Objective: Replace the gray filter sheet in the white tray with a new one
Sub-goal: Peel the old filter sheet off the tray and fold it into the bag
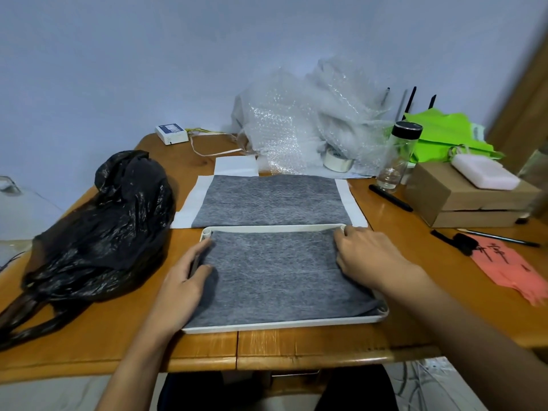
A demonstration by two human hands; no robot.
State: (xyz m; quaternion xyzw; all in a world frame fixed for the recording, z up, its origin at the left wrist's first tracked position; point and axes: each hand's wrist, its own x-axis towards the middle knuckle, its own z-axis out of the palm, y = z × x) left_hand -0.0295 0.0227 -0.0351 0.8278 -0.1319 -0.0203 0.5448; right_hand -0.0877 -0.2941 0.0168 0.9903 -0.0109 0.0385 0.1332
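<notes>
Where hands press: rumpled gray sheet (275, 271)

One head-worn wide view looks forward and down over a table (296, 345) toward a wall (148, 69). It sits close above both hands, near the table's front edge.

Left hand (184, 280) hides the white tray's (267, 325) left rim.

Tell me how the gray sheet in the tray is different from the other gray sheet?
The tray sheet lies inside the white tray, under both hands; the far sheet lies untouched on white paper. The tray sheet curls up at its edges; the far sheet lies flat. Both are gray, fuzzy rectangles.
</notes>
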